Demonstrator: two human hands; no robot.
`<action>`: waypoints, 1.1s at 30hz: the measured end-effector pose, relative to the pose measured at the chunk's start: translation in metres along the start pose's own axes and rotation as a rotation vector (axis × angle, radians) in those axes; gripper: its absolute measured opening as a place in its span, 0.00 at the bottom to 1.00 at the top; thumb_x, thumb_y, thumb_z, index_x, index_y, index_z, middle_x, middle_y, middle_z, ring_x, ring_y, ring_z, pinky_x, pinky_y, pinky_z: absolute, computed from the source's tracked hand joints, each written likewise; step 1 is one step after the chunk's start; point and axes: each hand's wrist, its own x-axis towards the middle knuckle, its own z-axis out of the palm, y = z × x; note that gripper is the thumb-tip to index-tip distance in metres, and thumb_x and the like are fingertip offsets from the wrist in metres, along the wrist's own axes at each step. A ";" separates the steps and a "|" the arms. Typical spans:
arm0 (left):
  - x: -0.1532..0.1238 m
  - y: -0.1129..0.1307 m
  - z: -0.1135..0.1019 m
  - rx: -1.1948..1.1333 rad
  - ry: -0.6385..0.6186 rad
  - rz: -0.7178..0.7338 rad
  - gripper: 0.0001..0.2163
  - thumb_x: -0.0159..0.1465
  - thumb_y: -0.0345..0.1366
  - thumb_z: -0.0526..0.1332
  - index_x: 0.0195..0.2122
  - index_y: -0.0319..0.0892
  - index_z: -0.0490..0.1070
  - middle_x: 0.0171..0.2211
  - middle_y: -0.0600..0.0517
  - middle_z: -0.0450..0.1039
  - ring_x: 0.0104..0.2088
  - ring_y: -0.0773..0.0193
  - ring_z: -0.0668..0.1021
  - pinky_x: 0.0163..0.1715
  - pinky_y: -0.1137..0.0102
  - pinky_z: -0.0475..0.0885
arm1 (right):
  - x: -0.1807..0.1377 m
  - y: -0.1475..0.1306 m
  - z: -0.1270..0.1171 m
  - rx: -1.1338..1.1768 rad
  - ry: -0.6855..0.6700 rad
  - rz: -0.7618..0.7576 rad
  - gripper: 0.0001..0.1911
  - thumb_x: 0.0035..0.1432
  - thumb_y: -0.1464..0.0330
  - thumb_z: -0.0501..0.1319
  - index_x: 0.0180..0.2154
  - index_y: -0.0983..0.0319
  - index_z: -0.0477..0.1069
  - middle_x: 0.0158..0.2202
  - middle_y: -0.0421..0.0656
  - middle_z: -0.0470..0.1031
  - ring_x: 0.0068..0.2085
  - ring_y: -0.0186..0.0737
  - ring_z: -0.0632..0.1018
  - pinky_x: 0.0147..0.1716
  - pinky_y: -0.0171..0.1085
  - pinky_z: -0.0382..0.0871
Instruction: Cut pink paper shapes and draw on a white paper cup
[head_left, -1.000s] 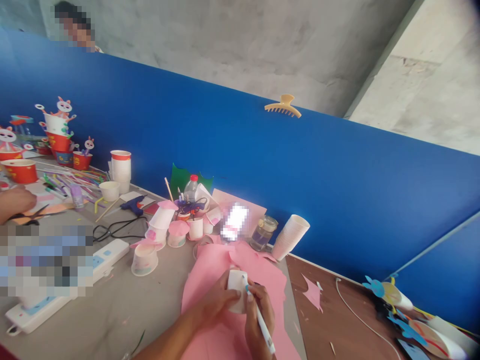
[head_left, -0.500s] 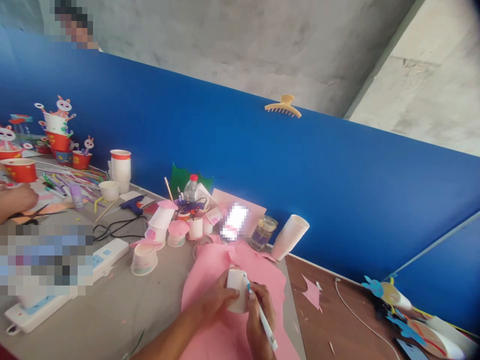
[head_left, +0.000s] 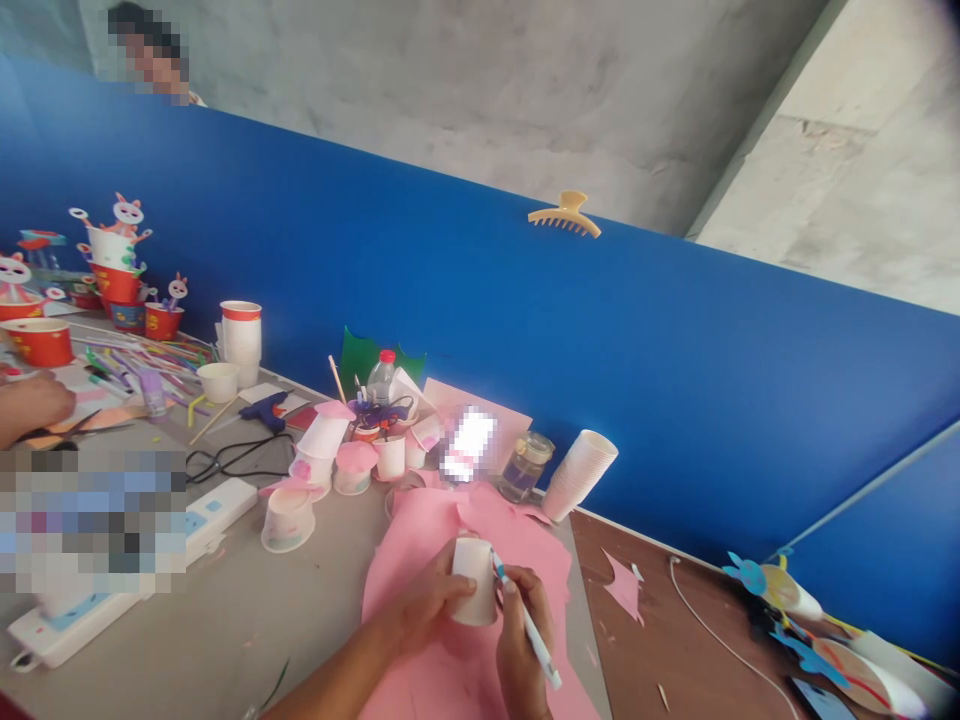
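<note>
A white paper cup is gripped in my left hand, the thumb pressed on its side. My right hand is closed round a white marker with a blue band; its tip is at the cup's right upper edge. Whether the tip touches the cup I cannot tell. Both hands are over a large sheet of pink paper with cut edges. Beyond it, a phone with a bright screen leans against a pink card, beside a glass jar and a tilted stack of paper cups.
Pink-topped paper cups stand left of the pink sheet. A power strip, a blue glue gun and another person's hand are farther left. A blue partition runs behind. Blue-trimmed paper cups lie at right.
The marker and my right hand have shifted slightly to the right, with the tip nearer the cup's edge. My left hand still holds the cup in almost the same place.
</note>
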 end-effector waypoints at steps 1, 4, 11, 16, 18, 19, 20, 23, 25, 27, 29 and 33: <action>0.000 0.001 0.001 -0.001 -0.004 0.001 0.27 0.50 0.26 0.61 0.53 0.44 0.66 0.42 0.48 0.73 0.42 0.56 0.74 0.41 0.64 0.67 | 0.000 -0.001 0.000 0.003 0.003 0.001 0.11 0.62 0.60 0.58 0.35 0.61 0.73 0.32 0.45 0.76 0.34 0.44 0.77 0.30 0.37 0.71; -0.001 0.002 0.002 -0.006 -0.012 -0.011 0.27 0.50 0.26 0.61 0.53 0.43 0.66 0.42 0.47 0.73 0.42 0.55 0.74 0.40 0.64 0.66 | 0.000 -0.005 0.000 0.003 0.017 -0.009 0.11 0.61 0.61 0.59 0.34 0.61 0.73 0.31 0.45 0.76 0.33 0.44 0.77 0.29 0.37 0.72; 0.002 -0.004 -0.006 -0.037 -0.025 0.004 0.25 0.51 0.26 0.60 0.53 0.43 0.66 0.43 0.47 0.73 0.43 0.54 0.74 0.43 0.63 0.66 | 0.000 -0.008 0.001 0.024 0.016 0.059 0.11 0.59 0.60 0.60 0.33 0.61 0.74 0.31 0.45 0.76 0.34 0.44 0.77 0.31 0.38 0.71; 0.004 -0.007 -0.012 -0.049 -0.036 0.036 0.25 0.52 0.26 0.60 0.53 0.42 0.66 0.43 0.47 0.73 0.44 0.55 0.74 0.43 0.62 0.67 | 0.000 -0.005 0.000 0.049 -0.004 0.095 0.11 0.58 0.60 0.61 0.32 0.61 0.74 0.30 0.44 0.75 0.33 0.43 0.75 0.30 0.38 0.70; 0.005 -0.006 -0.012 -0.045 -0.024 0.031 0.26 0.52 0.26 0.60 0.54 0.43 0.66 0.43 0.47 0.73 0.43 0.56 0.74 0.42 0.63 0.67 | -0.001 -0.004 0.000 0.052 -0.018 0.092 0.10 0.58 0.61 0.60 0.32 0.61 0.73 0.31 0.44 0.75 0.33 0.43 0.75 0.30 0.38 0.70; 0.005 -0.006 -0.012 -0.045 -0.020 0.028 0.26 0.52 0.26 0.60 0.54 0.43 0.66 0.43 0.47 0.73 0.43 0.56 0.75 0.42 0.63 0.67 | -0.001 -0.004 0.000 0.054 -0.021 0.090 0.10 0.59 0.61 0.60 0.32 0.61 0.73 0.31 0.44 0.74 0.33 0.43 0.75 0.30 0.38 0.70; 0.005 -0.005 -0.011 -0.047 -0.019 0.027 0.25 0.52 0.27 0.60 0.54 0.42 0.66 0.43 0.46 0.73 0.43 0.55 0.75 0.41 0.63 0.67 | -0.001 -0.004 0.000 0.057 -0.017 0.087 0.10 0.59 0.61 0.60 0.33 0.61 0.73 0.31 0.44 0.74 0.33 0.43 0.75 0.30 0.38 0.70; 0.005 -0.005 -0.010 -0.052 -0.023 0.038 0.25 0.52 0.26 0.60 0.53 0.42 0.67 0.43 0.46 0.74 0.43 0.55 0.75 0.41 0.64 0.68 | -0.003 -0.006 0.002 0.070 -0.001 0.056 0.09 0.60 0.62 0.59 0.35 0.61 0.73 0.32 0.45 0.74 0.34 0.44 0.75 0.31 0.38 0.70; 0.005 -0.006 -0.010 -0.052 -0.030 0.051 0.24 0.53 0.26 0.60 0.52 0.42 0.67 0.44 0.46 0.74 0.43 0.55 0.75 0.42 0.63 0.67 | -0.006 -0.009 0.006 0.090 0.013 0.011 0.09 0.61 0.62 0.59 0.35 0.60 0.73 0.33 0.45 0.74 0.36 0.44 0.75 0.33 0.39 0.70; 0.005 -0.008 -0.012 -0.047 -0.037 0.063 0.23 0.53 0.25 0.59 0.52 0.41 0.67 0.44 0.46 0.74 0.44 0.56 0.74 0.44 0.63 0.67 | -0.010 -0.011 0.010 0.117 0.018 -0.029 0.08 0.62 0.63 0.59 0.36 0.60 0.72 0.35 0.45 0.75 0.39 0.44 0.76 0.37 0.40 0.70; 0.005 -0.010 -0.013 -0.039 -0.036 0.065 0.23 0.53 0.25 0.59 0.52 0.41 0.67 0.44 0.46 0.74 0.45 0.56 0.74 0.45 0.63 0.67 | -0.013 -0.011 0.012 0.131 0.020 -0.058 0.07 0.63 0.64 0.58 0.38 0.59 0.72 0.38 0.45 0.75 0.42 0.45 0.76 0.40 0.41 0.70; 0.004 -0.009 -0.011 -0.023 -0.028 0.041 0.25 0.52 0.24 0.59 0.53 0.42 0.66 0.45 0.46 0.73 0.45 0.55 0.74 0.44 0.63 0.67 | -0.014 -0.005 0.011 0.081 -0.033 -0.153 0.06 0.64 0.66 0.57 0.40 0.58 0.72 0.40 0.45 0.76 0.45 0.44 0.77 0.43 0.41 0.70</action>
